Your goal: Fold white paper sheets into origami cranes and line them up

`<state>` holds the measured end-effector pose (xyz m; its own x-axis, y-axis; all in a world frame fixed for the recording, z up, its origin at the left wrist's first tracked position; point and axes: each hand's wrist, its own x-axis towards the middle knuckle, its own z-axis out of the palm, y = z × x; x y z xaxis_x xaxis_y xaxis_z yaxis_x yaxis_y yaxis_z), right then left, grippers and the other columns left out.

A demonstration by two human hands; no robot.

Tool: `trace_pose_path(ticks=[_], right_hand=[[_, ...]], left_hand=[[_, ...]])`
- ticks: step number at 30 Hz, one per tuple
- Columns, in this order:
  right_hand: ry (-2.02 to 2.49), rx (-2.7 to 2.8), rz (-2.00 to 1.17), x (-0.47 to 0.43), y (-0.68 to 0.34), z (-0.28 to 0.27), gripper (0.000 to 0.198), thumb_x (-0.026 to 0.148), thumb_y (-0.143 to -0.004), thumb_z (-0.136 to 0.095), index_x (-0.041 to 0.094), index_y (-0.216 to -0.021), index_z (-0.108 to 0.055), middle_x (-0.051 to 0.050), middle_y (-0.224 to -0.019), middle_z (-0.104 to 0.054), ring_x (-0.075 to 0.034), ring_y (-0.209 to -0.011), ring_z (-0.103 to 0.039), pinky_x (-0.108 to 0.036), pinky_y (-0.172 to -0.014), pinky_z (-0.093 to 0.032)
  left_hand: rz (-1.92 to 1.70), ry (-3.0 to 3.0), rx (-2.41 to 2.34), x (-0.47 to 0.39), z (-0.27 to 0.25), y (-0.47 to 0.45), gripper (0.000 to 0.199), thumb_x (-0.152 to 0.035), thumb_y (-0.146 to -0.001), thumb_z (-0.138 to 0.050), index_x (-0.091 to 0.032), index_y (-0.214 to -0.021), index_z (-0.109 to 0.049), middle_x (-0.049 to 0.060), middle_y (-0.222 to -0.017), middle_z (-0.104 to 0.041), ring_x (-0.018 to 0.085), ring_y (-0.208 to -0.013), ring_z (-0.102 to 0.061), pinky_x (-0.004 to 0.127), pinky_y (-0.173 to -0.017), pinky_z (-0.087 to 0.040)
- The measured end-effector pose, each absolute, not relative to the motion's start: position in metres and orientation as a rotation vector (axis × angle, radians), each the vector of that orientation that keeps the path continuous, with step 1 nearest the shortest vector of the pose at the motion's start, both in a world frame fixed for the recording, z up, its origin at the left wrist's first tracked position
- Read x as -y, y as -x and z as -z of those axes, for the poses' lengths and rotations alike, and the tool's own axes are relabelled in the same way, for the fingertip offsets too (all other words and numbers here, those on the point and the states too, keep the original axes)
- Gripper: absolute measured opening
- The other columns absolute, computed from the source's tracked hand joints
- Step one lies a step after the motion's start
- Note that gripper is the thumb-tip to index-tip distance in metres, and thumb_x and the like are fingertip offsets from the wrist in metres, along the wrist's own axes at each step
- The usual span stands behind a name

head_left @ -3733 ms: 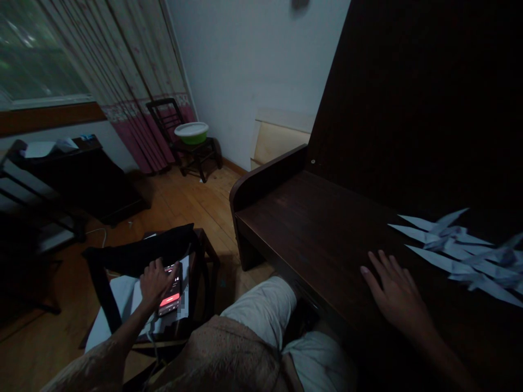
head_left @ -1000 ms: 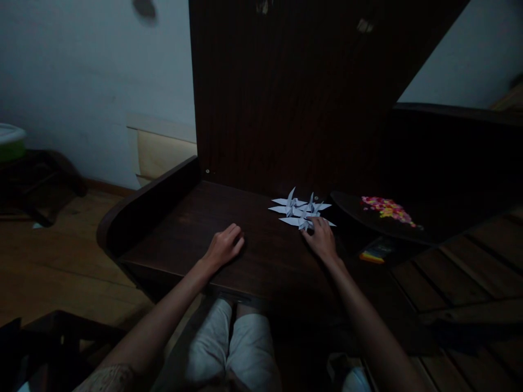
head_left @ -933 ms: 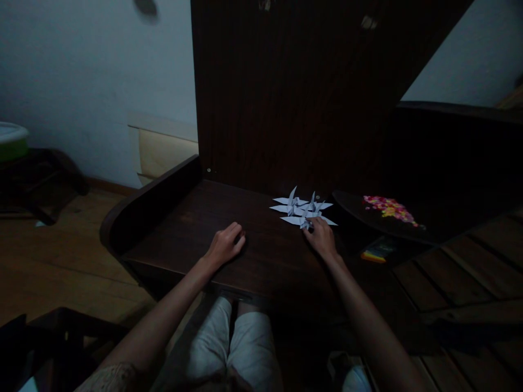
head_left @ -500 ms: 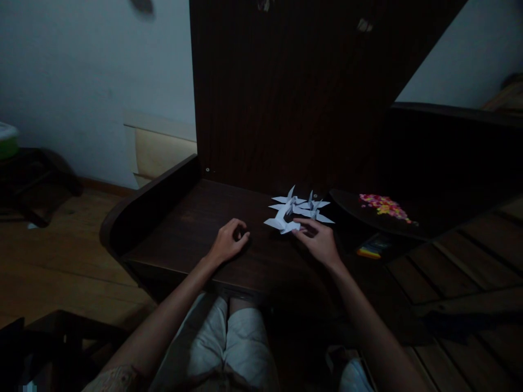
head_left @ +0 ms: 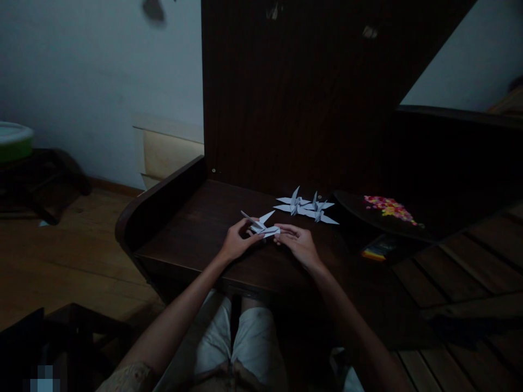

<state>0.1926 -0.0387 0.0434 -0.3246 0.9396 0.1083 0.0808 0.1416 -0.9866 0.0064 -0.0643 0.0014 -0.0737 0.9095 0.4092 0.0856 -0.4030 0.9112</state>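
A white folded-paper crane [head_left: 267,231] is held just above the dark wooden desk [head_left: 183,228], between my two hands. My left hand [head_left: 237,240] pinches its left side, thumb in front and fingers behind. On the other side, my right hand [head_left: 299,243] grips the crane's right end between thumb and fingertips. Behind and to the right, several more white paper cranes [head_left: 296,204] stand close together on the desk, their pointed wings spread and overlapping.
Right of the cranes lies a dark panel or folder with a pink and yellow flower pattern [head_left: 392,209], a small yellow-edged item [head_left: 373,255] below it. A raised side board [head_left: 159,196] bounds the desk's left. A green tub [head_left: 15,142] sits on a stool at far left.
My right hand has brought one crane left and toward me, away from the group. My left hand, earlier apart from it, now holds it too. The view has shifted slightly.
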Motion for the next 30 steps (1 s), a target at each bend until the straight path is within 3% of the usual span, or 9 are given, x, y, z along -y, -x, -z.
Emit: trace_pose_path(ticks=[9, 17, 21, 26, 30], right_hand=[[1.116, 1.882, -1.248, 0.035, -0.199, -0.057, 0.025, 0.026, -0.066, -0.065, 0.013, -0.086, -0.070, -0.001, -0.064, -0.064, -0.010, -0.053, -0.053, -0.022, -0.051, -0.040], [1.166, 2.124, -0.939, 0.022, -0.197, -0.059, 0.018, 0.026, -0.071, -0.057, 0.016, -0.077, -0.070, -0.003, -0.074, -0.067, -0.015, -0.068, -0.056, -0.027, -0.065, -0.041], [1.155, 2.164, -1.115, 0.018, -0.196, -0.069, 0.015, 0.026, -0.070, -0.057, 0.016, -0.071, -0.068, -0.001, -0.070, -0.064, -0.016, -0.070, -0.055, -0.028, -0.069, -0.040], [0.971, 2.205, -1.463, 0.010, -0.200, -0.077, 0.016, 0.028, -0.068, -0.066, 0.016, -0.079, -0.069, -0.001, -0.078, -0.066, -0.016, -0.077, -0.057, -0.028, -0.074, -0.041], [0.889, 2.174, -1.507, 0.004, -0.203, -0.072, 0.023, 0.035, -0.069, -0.069, 0.016, -0.081, -0.067, -0.002, -0.077, -0.066, -0.016, -0.074, -0.059, -0.029, -0.073, -0.043]], left_hand=[[-1.391, -1.277, -0.974, 0.061, -0.002, -0.001, 0.031, -0.034, -0.063, -0.076, -0.016, -0.083, -0.061, 0.000, -0.077, -0.063, 0.016, -0.073, -0.060, 0.027, -0.068, -0.046], [-1.379, -1.219, -0.907, 0.062, -0.001, -0.002, 0.031, -0.027, -0.059, -0.077, -0.016, -0.085, -0.064, 0.001, -0.081, -0.063, 0.016, -0.076, -0.058, 0.025, -0.067, -0.044], [-1.357, -1.039, -0.825, 0.062, 0.000, -0.002, 0.037, -0.022, -0.055, -0.078, -0.014, -0.089, -0.064, 0.000, -0.076, -0.063, 0.013, -0.067, -0.058, 0.022, -0.061, -0.041], [-1.316, -0.880, -0.623, 0.065, -0.008, 0.001, 0.041, -0.016, -0.052, -0.079, -0.014, -0.091, -0.066, 0.001, -0.080, -0.066, 0.012, -0.071, -0.060, 0.022, -0.068, -0.042], [-1.328, -0.830, -0.628, 0.065, -0.013, 0.003, 0.043, -0.019, -0.053, -0.081, -0.014, -0.093, -0.066, 0.004, -0.086, -0.068, 0.014, -0.074, -0.062, 0.025, -0.071, -0.045]])
